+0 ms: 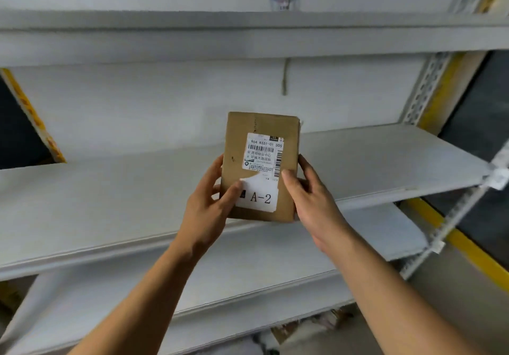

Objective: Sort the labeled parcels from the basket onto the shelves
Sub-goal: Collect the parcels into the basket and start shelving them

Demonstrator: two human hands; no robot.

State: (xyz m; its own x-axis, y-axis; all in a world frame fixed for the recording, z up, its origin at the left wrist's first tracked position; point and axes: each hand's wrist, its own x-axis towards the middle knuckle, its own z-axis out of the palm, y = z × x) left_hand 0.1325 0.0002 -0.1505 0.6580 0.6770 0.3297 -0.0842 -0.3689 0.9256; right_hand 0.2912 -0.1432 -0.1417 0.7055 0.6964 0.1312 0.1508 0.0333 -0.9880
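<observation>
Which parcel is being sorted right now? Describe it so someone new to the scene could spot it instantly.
Start at the white metal shelving filling the view; in front of its middle shelf, both hands hold up one item. It is the brown cardboard parcel, gripped by the left hand and right hand. No other parcel stands on the shelves near it, and its white sticker reads A-2.

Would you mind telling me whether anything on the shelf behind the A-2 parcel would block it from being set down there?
Nothing visible does. The parcel, held upright by the left hand and right hand, is in front of the middle shelf, whose surface shows bare on both sides of it. The patch directly behind the parcel is hidden.
</observation>
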